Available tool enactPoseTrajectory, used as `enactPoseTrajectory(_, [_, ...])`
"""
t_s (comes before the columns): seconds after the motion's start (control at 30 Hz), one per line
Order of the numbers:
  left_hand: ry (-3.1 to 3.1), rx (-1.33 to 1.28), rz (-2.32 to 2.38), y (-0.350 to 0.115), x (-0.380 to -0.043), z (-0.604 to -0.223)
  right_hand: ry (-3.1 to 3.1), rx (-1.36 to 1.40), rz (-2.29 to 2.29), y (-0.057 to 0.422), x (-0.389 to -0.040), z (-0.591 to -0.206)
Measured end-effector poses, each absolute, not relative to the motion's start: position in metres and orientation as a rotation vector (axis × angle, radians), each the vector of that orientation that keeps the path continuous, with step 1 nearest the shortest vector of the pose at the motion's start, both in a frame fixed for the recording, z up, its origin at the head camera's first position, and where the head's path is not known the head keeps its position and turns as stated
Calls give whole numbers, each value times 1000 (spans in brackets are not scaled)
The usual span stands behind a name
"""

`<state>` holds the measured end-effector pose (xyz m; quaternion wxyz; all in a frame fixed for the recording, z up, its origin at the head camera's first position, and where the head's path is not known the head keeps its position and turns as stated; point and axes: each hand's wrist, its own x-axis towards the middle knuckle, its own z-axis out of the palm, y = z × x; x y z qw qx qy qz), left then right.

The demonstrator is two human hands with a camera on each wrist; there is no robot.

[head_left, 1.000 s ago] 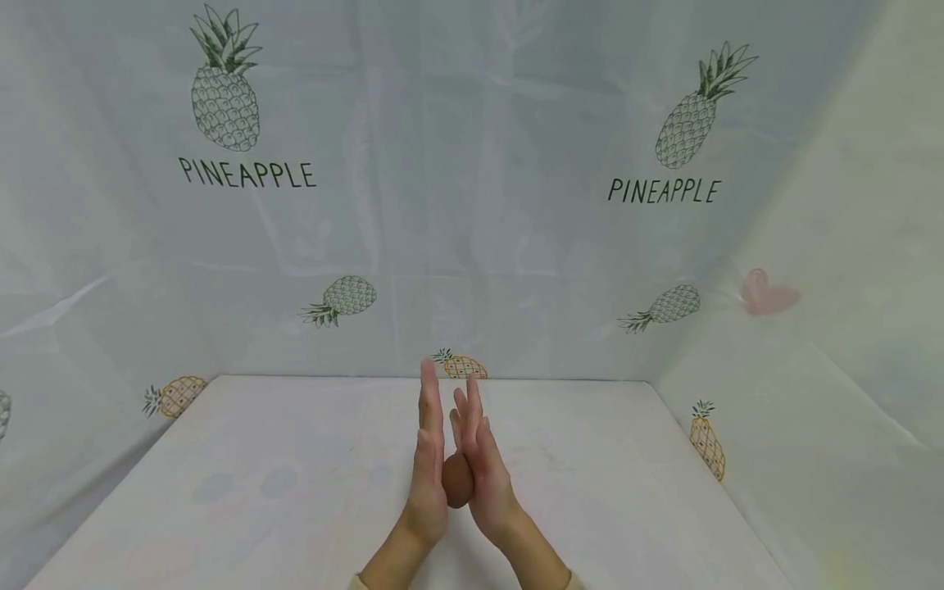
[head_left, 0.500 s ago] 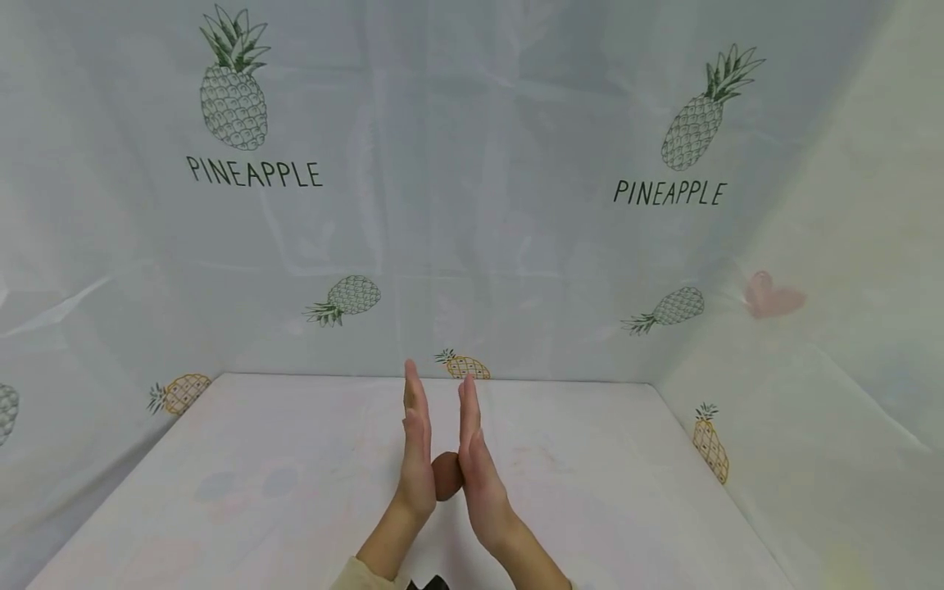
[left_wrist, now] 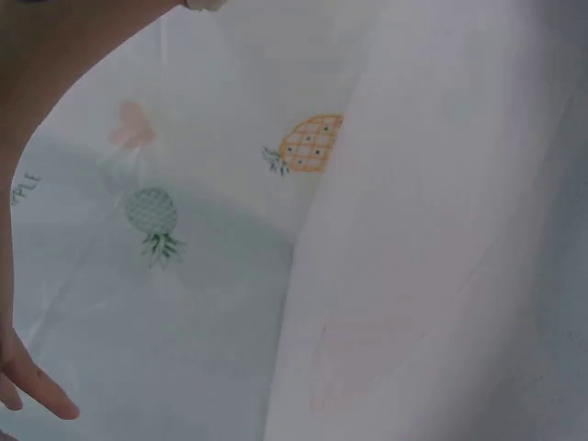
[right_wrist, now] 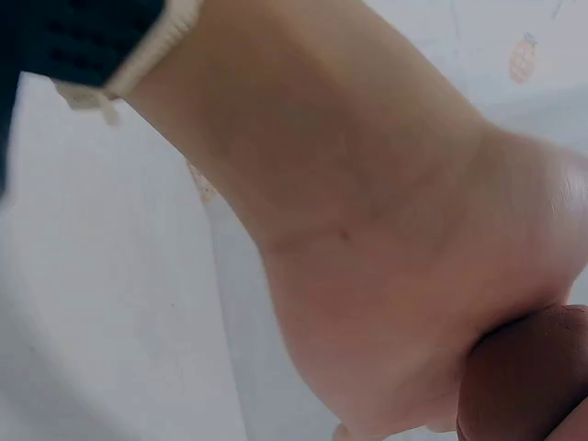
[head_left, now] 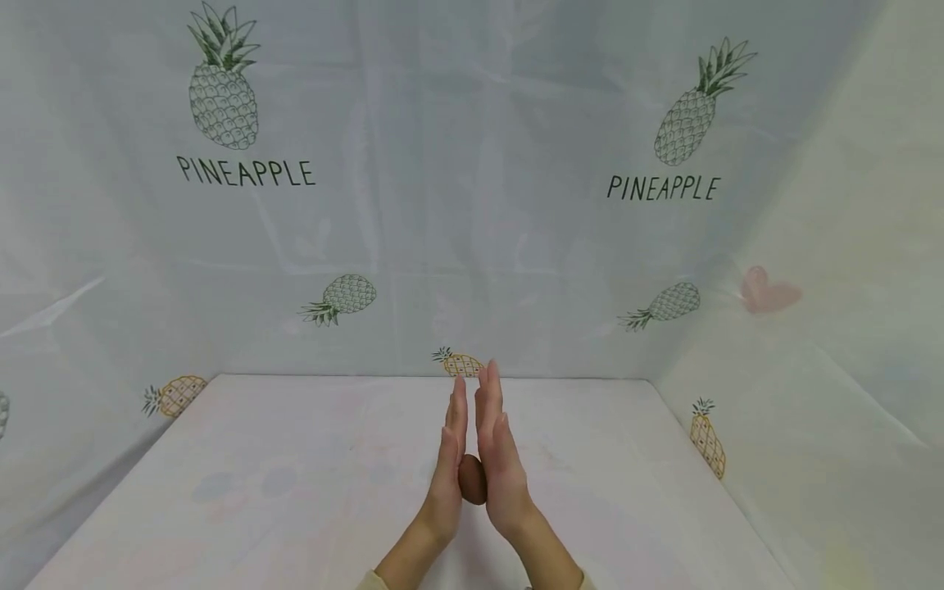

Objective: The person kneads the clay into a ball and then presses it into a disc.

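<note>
A smooth brown clay-like ball, slightly oval, is pressed between two upright palms above the table. My left hand lies against its left side, fingers straight and pointing forward. From the right, my right hand presses on it with its fingers straight too, the tips reaching a little farther than the left ones. The right wrist view shows the ball against the base of a palm, partly cut off by the frame edge. The left wrist view catches only an arm and a few fingertips, with the ball out of sight.
A white table with faint printed blotches spreads beneath the hands. Behind it hangs a pale sheet printed with pineapples, and similar sheeting closes off the sides. A dark strap sits on the right wrist.
Both hands and the ball shifted left, then back to the right. The right hand has slid forward past the left, which has drawn back. The ball now looks narrower.
</note>
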<state>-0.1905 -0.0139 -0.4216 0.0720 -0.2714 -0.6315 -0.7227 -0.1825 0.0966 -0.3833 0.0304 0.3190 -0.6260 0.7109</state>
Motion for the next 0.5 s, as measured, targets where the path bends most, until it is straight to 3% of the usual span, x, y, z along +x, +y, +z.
enactPoseTrajectory(0.5, [-1841, -999, -2127, -6, -176, -415, -1868, 876, 2263, 106, -193, -385])
